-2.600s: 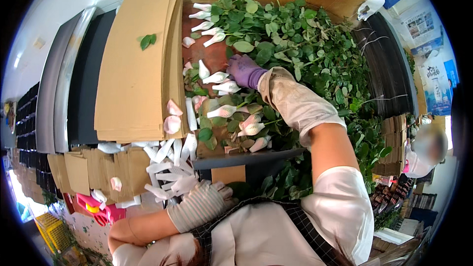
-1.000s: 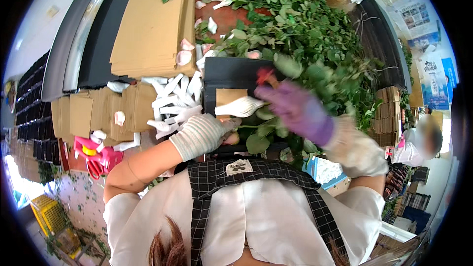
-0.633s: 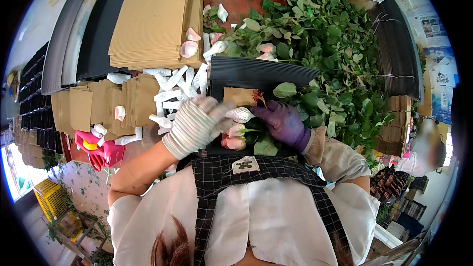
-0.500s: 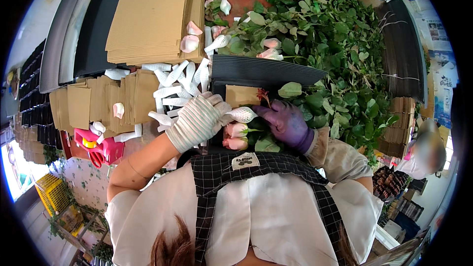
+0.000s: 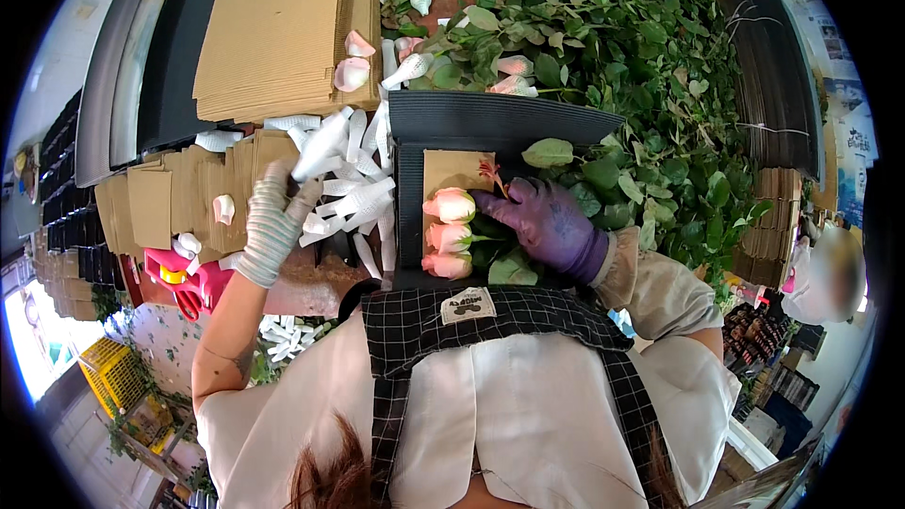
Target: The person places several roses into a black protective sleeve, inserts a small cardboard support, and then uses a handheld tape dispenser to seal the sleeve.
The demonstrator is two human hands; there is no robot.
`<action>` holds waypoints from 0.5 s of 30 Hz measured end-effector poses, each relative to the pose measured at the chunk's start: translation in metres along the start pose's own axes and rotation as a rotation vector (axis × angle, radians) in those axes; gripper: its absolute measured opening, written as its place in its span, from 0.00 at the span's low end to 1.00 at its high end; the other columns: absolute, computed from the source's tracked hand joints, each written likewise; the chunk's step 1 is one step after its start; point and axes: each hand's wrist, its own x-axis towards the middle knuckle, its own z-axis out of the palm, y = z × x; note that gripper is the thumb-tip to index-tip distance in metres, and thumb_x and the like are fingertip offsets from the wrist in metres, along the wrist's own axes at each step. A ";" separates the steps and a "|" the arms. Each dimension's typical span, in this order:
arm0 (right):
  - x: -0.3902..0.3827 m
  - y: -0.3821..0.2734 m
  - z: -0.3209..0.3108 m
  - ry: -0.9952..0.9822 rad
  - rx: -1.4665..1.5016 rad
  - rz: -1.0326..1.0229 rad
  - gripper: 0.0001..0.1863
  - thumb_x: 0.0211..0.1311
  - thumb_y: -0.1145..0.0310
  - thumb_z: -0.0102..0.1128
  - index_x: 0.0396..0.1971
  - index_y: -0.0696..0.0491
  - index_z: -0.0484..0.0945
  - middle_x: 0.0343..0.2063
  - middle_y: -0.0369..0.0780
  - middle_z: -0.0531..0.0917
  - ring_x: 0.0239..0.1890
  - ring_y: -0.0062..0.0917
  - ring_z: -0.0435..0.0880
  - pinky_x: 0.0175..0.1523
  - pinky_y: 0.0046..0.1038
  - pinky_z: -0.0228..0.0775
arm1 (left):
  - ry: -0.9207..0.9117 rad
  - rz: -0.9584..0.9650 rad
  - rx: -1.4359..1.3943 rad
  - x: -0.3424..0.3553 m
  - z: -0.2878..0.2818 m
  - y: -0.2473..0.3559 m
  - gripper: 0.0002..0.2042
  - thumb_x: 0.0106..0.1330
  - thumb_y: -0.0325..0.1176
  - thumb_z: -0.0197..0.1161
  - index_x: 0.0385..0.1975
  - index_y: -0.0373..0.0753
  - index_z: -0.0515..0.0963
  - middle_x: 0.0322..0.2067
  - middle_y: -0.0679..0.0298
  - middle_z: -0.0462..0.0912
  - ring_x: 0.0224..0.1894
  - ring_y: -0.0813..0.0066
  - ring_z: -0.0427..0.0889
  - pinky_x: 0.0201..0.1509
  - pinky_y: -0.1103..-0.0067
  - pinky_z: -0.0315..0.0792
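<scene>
Pink roses (image 5: 449,205), three bare heads in a column, facing left at centre, the topmost over a brown cardboard pad (image 5: 457,168) in front of a black corrugated sheet (image 5: 490,115). Stems running right, partly hidden under leaves and glove.

Right hand (image 5: 556,226), in a purple glove, close by on the right: index finger stretched toward the base of the top rose, other fingers curled. Cannot tell, with the palm side hidden, pinch on a stem from light contact. Small dark-red sprig (image 5: 489,170) rising beside the fingertips.

Left hand (image 5: 273,226), in a grey-and-white striped glove, well apart from the roses: thumb and fingers parted near the lower end of a white mesh sleeve (image 5: 325,143), slanting up to the right. Cannot tell light pinch from loose touch there. Just beside, a loose heap of similar white sleeves (image 5: 363,200).

Beyond, a tall stack of brown cardboard (image 5: 269,33) with pale pink petals (image 5: 352,75) at its edge, and a broad spread of green leaves (image 5: 613,66). At lower left, a bright pink tape dispenser (image 5: 215,285) beside red scissor handles (image 5: 189,305).
</scene>
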 end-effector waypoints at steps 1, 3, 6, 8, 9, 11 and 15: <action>0.002 -0.001 -0.003 -0.035 -0.010 0.000 0.25 0.49 0.73 0.52 0.50 0.42 0.75 0.31 0.40 0.74 0.32 0.35 0.78 0.32 0.36 0.71 | 0.083 0.145 0.172 -0.002 0.000 0.015 0.15 0.52 0.30 0.67 0.41 0.37 0.77 0.31 0.62 0.78 0.34 0.66 0.76 0.35 0.76 0.73; 0.005 -0.004 -0.010 -0.096 -0.015 0.012 0.25 0.49 0.73 0.51 0.51 0.42 0.75 0.33 0.41 0.75 0.33 0.36 0.78 0.33 0.36 0.71 | 0.063 0.348 0.364 -0.007 0.011 0.053 0.23 0.44 0.32 0.71 0.43 0.38 0.76 0.38 0.60 0.79 0.39 0.63 0.77 0.39 0.71 0.75; 0.004 -0.006 -0.019 -0.164 0.004 0.038 0.24 0.50 0.73 0.50 0.51 0.43 0.75 0.35 0.43 0.75 0.34 0.37 0.78 0.35 0.37 0.71 | -0.223 0.827 0.474 -0.010 0.059 0.079 0.24 0.42 0.39 0.71 0.44 0.43 0.77 0.46 0.62 0.76 0.52 0.58 0.72 0.53 0.66 0.68; 0.000 -0.002 -0.016 -0.193 0.021 0.065 0.24 0.50 0.72 0.50 0.51 0.43 0.75 0.35 0.44 0.76 0.35 0.38 0.77 0.37 0.38 0.70 | -0.392 0.915 0.556 -0.005 0.084 0.074 0.19 0.46 0.42 0.67 0.39 0.44 0.77 0.46 0.63 0.75 0.49 0.59 0.73 0.50 0.67 0.68; -0.001 -0.002 -0.025 -0.168 -0.099 -0.021 0.20 0.59 0.68 0.48 0.52 0.44 0.73 0.36 0.42 0.78 0.35 0.38 0.79 0.38 0.38 0.72 | -0.474 0.936 0.558 -0.003 0.092 0.069 0.18 0.47 0.41 0.67 0.38 0.43 0.76 0.45 0.62 0.75 0.47 0.59 0.74 0.48 0.67 0.69; -0.011 0.002 -0.056 0.281 0.306 -0.119 0.19 0.57 0.70 0.53 0.51 0.45 0.74 0.42 0.43 0.78 0.39 0.39 0.79 0.45 0.36 0.72 | -0.489 0.903 0.561 -0.003 0.090 0.073 0.17 0.46 0.39 0.67 0.37 0.43 0.76 0.43 0.62 0.76 0.44 0.60 0.75 0.44 0.68 0.69; -0.059 0.090 -0.100 0.371 -0.020 0.233 0.19 0.49 0.76 0.56 0.45 0.51 0.77 0.40 0.42 0.81 0.45 0.38 0.78 0.51 0.36 0.69 | -0.452 0.857 0.660 -0.008 0.098 0.074 0.14 0.48 0.40 0.63 0.37 0.47 0.78 0.46 0.65 0.75 0.49 0.64 0.74 0.49 0.66 0.66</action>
